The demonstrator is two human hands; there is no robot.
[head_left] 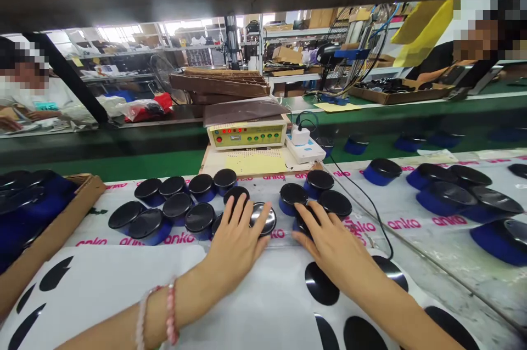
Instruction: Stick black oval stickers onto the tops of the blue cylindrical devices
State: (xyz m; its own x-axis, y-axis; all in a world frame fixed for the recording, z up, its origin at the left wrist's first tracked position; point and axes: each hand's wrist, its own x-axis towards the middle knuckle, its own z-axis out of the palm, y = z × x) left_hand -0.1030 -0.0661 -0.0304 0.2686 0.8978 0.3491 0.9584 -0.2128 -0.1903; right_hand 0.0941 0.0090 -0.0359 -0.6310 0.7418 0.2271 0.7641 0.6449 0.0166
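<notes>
Several round blue pieces with glossy black tops stand on the table in two groups. My left hand (236, 229) lies with spread fingers over the right end of the left group, touching a black-topped round piece (236, 194) and one with a shiny top (263, 218). On the other group rests my right hand (329, 235), fingers apart, partly covering a piece below it. Beside its fingertips are another black-topped piece (293, 196) and a wider one (335, 203). Under my forearms lies a white sheet (164, 278) with black discs (322, 284) on it.
A cardboard box (88, 191) of blue pieces stands at left. Ahead are a tester box with lit buttons (247, 135) and a power strip (305, 148); its black cable (366, 191) crosses the table. More blue pieces (447, 199) stand at right. Two people sit across the green belt (164, 155).
</notes>
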